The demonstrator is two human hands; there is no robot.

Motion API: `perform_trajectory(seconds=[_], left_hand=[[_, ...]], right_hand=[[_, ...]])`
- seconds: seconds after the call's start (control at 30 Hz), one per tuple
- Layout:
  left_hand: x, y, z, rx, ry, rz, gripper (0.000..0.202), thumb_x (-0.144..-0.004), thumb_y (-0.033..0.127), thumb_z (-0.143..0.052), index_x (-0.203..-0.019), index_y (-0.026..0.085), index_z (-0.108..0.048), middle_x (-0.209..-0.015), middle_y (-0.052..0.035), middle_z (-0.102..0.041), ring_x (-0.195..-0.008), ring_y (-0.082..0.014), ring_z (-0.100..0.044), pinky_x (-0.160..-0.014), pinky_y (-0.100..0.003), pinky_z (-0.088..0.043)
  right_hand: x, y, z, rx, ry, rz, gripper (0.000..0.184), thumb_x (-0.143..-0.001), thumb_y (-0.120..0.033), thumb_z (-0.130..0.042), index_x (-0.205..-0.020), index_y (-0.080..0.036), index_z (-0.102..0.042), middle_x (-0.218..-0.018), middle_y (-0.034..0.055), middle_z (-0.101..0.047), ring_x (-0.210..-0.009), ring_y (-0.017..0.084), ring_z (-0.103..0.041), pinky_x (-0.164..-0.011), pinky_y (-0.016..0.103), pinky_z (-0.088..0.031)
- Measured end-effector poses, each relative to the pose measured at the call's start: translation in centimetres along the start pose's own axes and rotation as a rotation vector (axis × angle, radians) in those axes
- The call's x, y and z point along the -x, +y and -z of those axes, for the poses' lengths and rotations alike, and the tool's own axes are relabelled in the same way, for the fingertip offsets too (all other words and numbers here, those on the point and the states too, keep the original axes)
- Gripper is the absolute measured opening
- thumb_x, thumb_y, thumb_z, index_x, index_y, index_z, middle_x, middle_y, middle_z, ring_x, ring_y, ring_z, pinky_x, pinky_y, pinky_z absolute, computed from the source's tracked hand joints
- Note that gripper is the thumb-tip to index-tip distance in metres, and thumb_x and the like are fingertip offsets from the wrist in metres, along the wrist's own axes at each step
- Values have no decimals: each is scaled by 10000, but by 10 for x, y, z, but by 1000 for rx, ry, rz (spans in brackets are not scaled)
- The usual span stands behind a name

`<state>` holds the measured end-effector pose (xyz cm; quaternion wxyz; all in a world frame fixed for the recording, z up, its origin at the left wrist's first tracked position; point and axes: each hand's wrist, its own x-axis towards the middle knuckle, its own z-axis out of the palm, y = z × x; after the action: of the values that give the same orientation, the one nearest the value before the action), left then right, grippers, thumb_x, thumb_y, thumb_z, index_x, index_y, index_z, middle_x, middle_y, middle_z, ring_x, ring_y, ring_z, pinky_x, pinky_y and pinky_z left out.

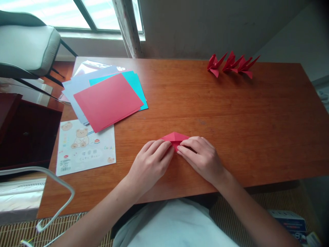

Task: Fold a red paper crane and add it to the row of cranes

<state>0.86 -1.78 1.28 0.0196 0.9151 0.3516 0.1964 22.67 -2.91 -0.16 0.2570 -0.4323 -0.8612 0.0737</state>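
A small folded piece of red paper (175, 136) lies at the front middle of the wooden table, its top edge rising to a low peak. My left hand (154, 157) is closed on its left side, fingertips pressed on the paper. From the other side my right hand (202, 156) pinches the lower right part with thumb and fingers. Between my fingertips a narrow red point shows; the paper's outer corners are partly hidden by my hands.
Three red paper cranes (232, 64) stand at the back right of the table (257, 127). To the left are stacked red sheets (109, 101), blue sheets (138, 89) and a bear-printed cover sheet (86, 147). A white curved tube (61, 185) crosses the front left corner.
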Motion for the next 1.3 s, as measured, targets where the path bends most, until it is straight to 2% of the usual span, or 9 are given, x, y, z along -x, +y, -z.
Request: perform_trajectory(seconds=[0.27,0.5,0.67,0.8,1.03,1.3], left_hand=[[1,-1,0,30,58,-19,221,-975,90,-514,-1061,92,-718,-1045,-109,-755,-962,-238,-686,-846,-372,-574],[2,-1,-1,56,86,-45,197,-976,93,-532,-1049,105,-715,-1043,-86,-769,-1012,-244,-692,-892,-379,-574],[4,-2,-3,37,72,-41,200,-974,99,-544,-1102,109,-697,-1091,-84,-768,-997,-242,-703,-850,-381,-585],[4,-1,-3,25,76,-20,188,-979,106,-541,-1075,135,-699,-1076,-72,-768,-972,-225,-702,-842,-368,-581],[0,3,-6,21,-4,91,169,-971,118,-550,-1061,156,-688,-1038,-68,-735,-912,-221,-654,-788,-363,-554],[-7,9,-8,165,-51,296,140,-979,151,-530,-989,168,-668,-973,-69,-664,-829,-203,-578,-754,-344,-532]], right_hand=[[-1,1,-2,-27,22,35,143,-956,-128,-625,-1065,-172,-706,-992,71,-748,-944,215,-653,-806,359,-513],[-3,1,-1,-16,16,54,99,-949,-135,-642,-1024,-162,-702,-984,70,-746,-933,219,-660,-809,364,-514],[-4,2,0,-22,0,51,96,-955,-129,-628,-1014,-151,-700,-973,68,-742,-920,216,-660,-806,360,-519],[-4,2,0,-10,-33,38,104,-961,-138,-619,-1022,-163,-699,-986,62,-734,-937,216,-646,-826,363,-519],[-5,-5,-1,5,-9,-54,102,-956,-144,-619,-967,-179,-715,-955,72,-719,-906,222,-598,-802,351,-519],[-8,-13,-5,-61,-30,-227,104,-971,-189,-597,-948,-184,-699,-962,74,-684,-899,225,-558,-842,375,-509]])
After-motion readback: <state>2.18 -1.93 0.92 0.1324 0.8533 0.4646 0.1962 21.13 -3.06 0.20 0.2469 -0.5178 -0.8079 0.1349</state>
